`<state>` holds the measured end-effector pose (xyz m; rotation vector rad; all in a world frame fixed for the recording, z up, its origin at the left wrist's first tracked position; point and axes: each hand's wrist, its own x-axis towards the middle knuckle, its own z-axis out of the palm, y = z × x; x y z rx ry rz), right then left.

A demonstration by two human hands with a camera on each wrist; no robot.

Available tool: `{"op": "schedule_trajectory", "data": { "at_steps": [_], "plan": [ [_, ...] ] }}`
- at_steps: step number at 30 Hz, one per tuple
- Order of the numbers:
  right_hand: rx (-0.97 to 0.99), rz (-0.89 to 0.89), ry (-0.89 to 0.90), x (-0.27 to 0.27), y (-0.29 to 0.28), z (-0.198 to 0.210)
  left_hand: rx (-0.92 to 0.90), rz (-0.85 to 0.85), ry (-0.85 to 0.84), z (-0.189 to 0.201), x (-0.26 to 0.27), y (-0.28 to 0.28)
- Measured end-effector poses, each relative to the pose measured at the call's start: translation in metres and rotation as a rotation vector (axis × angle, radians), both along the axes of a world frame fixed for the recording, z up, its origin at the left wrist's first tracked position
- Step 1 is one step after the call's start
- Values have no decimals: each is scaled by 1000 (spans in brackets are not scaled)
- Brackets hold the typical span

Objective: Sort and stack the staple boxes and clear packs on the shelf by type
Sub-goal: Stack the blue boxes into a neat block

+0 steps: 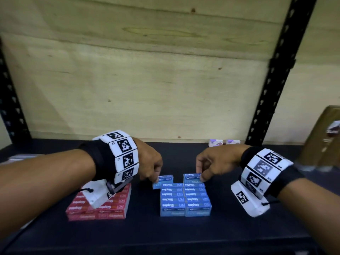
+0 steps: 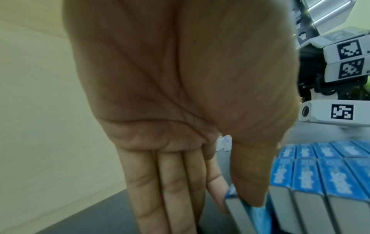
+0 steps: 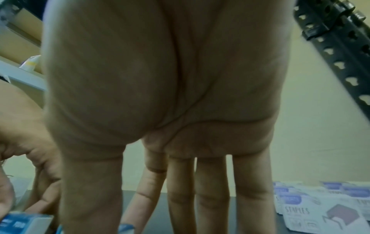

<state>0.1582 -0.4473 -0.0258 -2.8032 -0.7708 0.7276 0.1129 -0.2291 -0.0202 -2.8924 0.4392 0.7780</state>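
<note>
Two hands, two blue boxes

From my screen, the red stack (image 1: 98, 207) sat at 7 o'clock. My left hand (image 1: 147, 163) pinched a blue box (image 1: 164, 179) at the blue stack's (image 1: 185, 199) far left corner. My right hand (image 1: 213, 163) pinched another blue box (image 1: 192, 177) on top, far right. White packs (image 1: 224, 142) lay at 1 o'clock.

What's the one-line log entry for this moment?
left hand: pinches blue staple box | right hand: pinches blue box on blue stack | red stack: untouched

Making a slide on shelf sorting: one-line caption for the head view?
Left hand and right hand each pinch a blue staple box at the blue stack; red stack alongside.
</note>
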Motion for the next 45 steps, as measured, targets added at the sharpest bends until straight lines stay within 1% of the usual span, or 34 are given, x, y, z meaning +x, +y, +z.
{"op": "schedule_trajectory", "data": {
  "at_steps": [4,9,13,18,25,29,36,41,45],
  "plan": [
    [17,23,44,-6,-6,0,16,-23,19,1,-8,-2],
    [-11,61,87,-6,-11,0,31,-62,80,5,-7,-2],
    [-9,90,97,0,-15,-3,51,-93,63,3,-4,-2],
    [27,119,115,1,-15,-6,50,-92,70,0,-1,-5],
    [21,135,64,1,-9,-10,55,-129,39,-3,2,-13],
    [11,132,56,-1,-6,-11,57,-113,58,-3,2,-17],
    [-21,140,19,-5,-1,-11,73,-129,38,-5,4,-21],
    [-55,143,5,-8,-1,-9,44,-107,42,-5,7,-20],
    [-98,127,-26,-9,0,-6,14,-43,104,-2,7,-16]
  ]
}}
